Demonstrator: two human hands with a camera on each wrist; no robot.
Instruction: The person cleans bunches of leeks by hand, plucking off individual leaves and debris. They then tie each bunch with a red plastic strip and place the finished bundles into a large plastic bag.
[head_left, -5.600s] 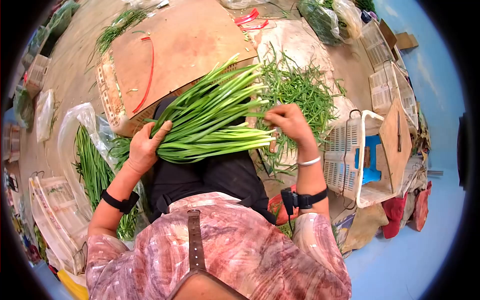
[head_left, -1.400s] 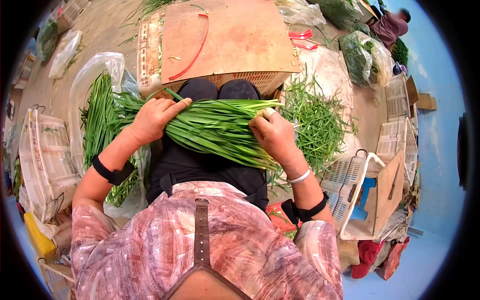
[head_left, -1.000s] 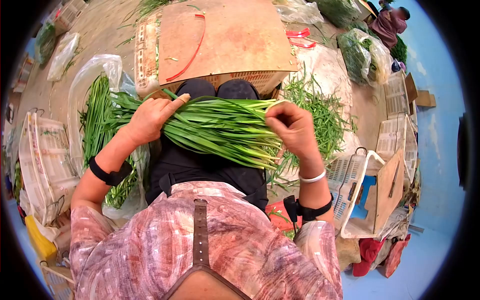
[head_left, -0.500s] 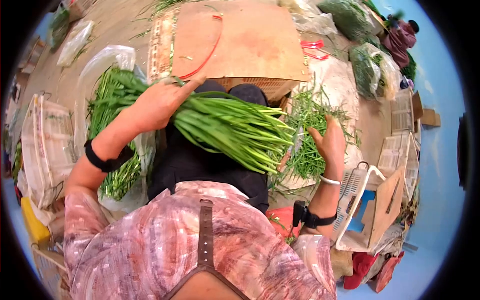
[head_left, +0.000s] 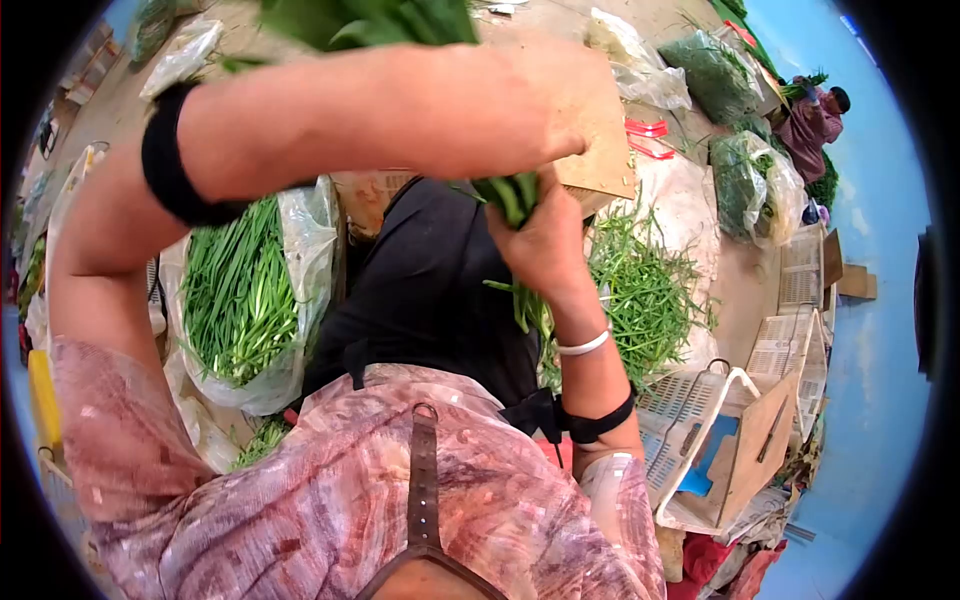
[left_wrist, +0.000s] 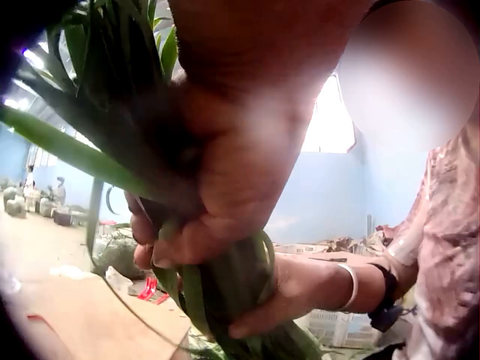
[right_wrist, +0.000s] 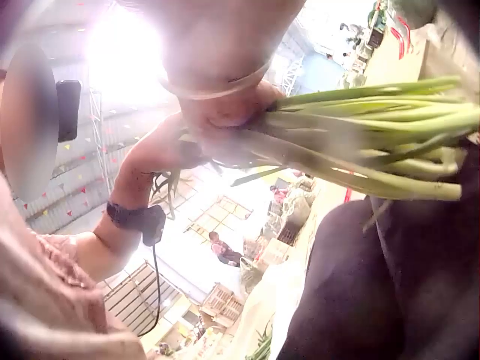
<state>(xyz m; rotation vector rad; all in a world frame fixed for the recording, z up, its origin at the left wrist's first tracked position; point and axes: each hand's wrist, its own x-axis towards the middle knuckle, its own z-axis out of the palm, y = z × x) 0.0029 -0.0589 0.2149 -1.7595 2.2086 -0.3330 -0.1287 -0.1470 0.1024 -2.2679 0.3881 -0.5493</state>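
Note:
Both hands hold the bundle of long green leaves above the lap. In the left wrist view my left hand has its fingers curled round the leafy part, and my right hand grips it just below. In the head view my left forearm crosses in front of the bundle, whose leaves show beyond it; the right hand holds the bundle under the left hand. Pale stems stick out from the right hand in the right wrist view. The left hand's fingers are hidden in the head view.
A board on a crate stands before the knees. An open plastic bag of greens lies at the left; loose leaves cover a sheet at the right, near a white crate. Another person is farther off.
The left hand has risen and swung across to the right with the bundle, which has turned from lying across the lap. The right hand, apart and open before, has taken hold of it.

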